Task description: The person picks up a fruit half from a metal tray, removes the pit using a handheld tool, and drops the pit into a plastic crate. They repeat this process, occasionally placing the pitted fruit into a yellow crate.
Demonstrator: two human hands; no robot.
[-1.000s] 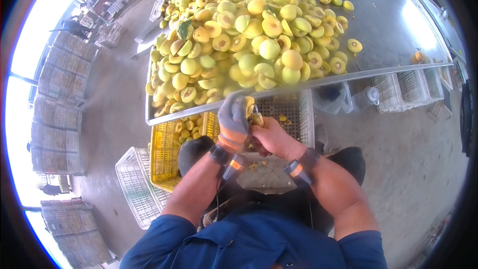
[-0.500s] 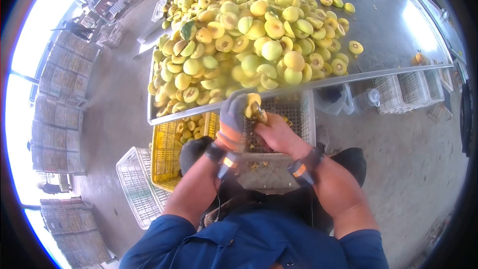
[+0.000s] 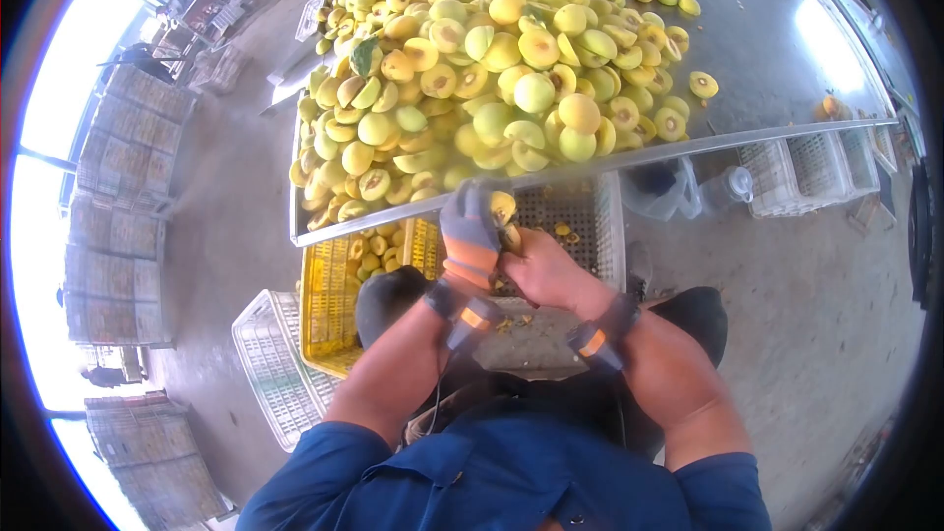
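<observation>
My left hand (image 3: 469,234), in a grey and orange glove, is closed around a halved yellow peach (image 3: 502,206) just below the table's front edge. My bare right hand (image 3: 544,268) is closed on a small pitting tool (image 3: 510,237), mostly hidden by the fingers, its tip close to the peach half. Behind both hands, a large heap of halved peaches (image 3: 511,59) covers the left part of the metal table (image 3: 747,49). Beneath them stands a dark-bottomed crate (image 3: 611,226) with a few bits of fruit in it.
A yellow crate (image 3: 329,305) holding peach halves stands left of my knees, beside a white crate (image 3: 270,364). The table's metal rim (image 3: 688,145) runs across in front of me. White crates (image 3: 801,177) and a plastic bag (image 3: 664,195) are at the right. Stacked crates (image 3: 118,265) line the left.
Both hands have dropped slightly and turned, with my right hand now nearer the left. The peach half has tilted in my left hand, and less of the tool shows.
</observation>
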